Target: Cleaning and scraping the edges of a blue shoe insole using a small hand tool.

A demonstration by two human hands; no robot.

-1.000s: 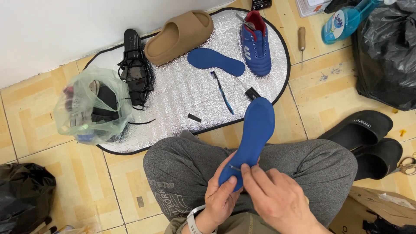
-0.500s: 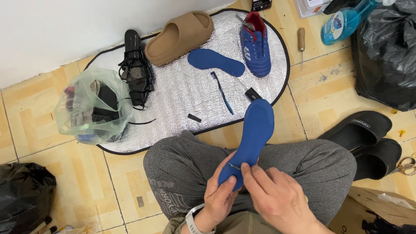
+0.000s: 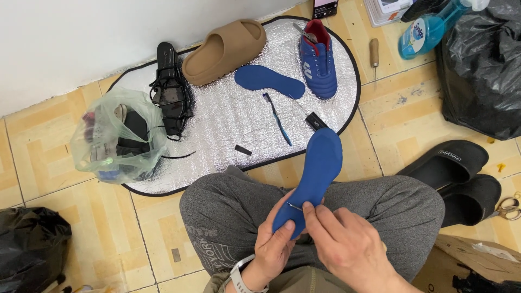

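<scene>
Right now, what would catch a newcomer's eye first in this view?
The blue insole, held over the grey-trousered lap by the left hand and right hand. Behind it, a silver mat on the tiled floor carries a tan slide, a blue shoe and a second blue insole.

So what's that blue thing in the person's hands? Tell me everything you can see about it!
It is a blue insole, flat, shoe-shaped and foam-like, with a smooth, slightly curved face. It tilts up from the lap, its toe end toward the silver mat. The left hand cradles the heel end from below. The right hand pinches a thin needle-like piece at its edge. A matching insole lies on the mat.
</scene>
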